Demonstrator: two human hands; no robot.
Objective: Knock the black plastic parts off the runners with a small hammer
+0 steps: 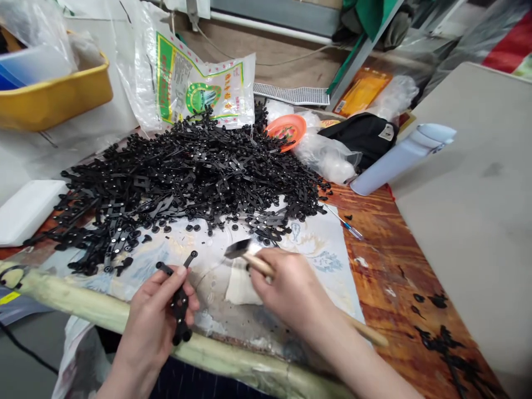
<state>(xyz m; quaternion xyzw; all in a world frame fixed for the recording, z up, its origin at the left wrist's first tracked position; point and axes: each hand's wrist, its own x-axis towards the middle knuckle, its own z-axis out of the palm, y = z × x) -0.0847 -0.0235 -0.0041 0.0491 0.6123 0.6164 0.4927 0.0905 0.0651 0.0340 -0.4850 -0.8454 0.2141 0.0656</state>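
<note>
Between the thumb and fingers of my left hand (155, 307) is a black linkage part (179, 305) with jointed arms and small rivets, held near the table's front edge. My right hand (286, 285) grips the wooden handle of a hammer (239, 249). The hammer's dark head, slightly blurred, points left above the sheet, and its handle runs back under my wrist. Below the hammer lies a pale block or pad (241, 285), partly covered by my right hand. Behind both hands rises a large heap of similar black linkage parts (199, 166).
A patterned sheet (332, 260) covers part of the wooden table (386, 244). On the right are a screwdriver (351, 228), a pale blue roll (399, 158) and scattered black bits (438, 299). An orange plate (286, 132), a printed bag (203, 88) and a yellow bin (58, 100) stand behind.
</note>
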